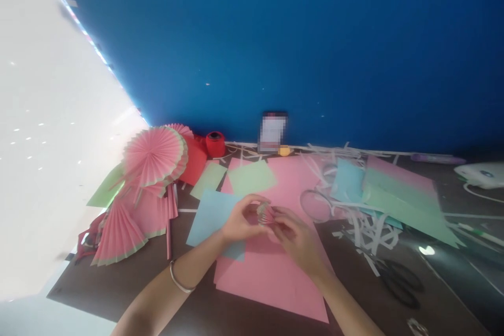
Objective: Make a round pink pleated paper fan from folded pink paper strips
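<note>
Several pink pleated paper fans [151, 155] lie finished at my left; plenty of flat coloured sheets remain uncut. My left hand [238, 220] and right hand [297, 236] pinch a small folded pink piece [264, 213] between their fingertips, above the big pink sheet [271, 268]. It may be a half-pleated strip; blur hides the folds. Scissors [397, 278] sit dim at right.
</note>
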Available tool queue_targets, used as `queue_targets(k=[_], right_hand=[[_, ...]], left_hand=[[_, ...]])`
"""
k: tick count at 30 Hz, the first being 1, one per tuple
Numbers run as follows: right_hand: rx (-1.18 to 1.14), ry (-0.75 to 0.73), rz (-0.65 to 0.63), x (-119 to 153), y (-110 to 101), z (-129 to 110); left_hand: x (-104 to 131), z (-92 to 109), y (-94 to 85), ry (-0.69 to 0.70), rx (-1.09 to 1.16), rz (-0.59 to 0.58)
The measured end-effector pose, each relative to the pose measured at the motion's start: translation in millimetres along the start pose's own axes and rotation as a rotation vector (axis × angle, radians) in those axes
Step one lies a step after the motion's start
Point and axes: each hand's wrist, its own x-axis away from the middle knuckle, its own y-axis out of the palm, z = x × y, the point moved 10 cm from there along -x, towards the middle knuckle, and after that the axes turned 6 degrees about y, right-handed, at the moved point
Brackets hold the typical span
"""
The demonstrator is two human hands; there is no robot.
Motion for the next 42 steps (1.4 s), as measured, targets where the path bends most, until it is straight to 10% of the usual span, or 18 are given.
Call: queue_targets(k=[17,42], right_hand=[[0.068,-0.215,0.001,-6,-17,-1],[-0.141,0.185,0.12,-9,-33,38]], left_hand=[[-5,-9,-6.3,-0.105,0.026,-0.046],[0,-35,-19.8,-0.322,0.155,0.208]])
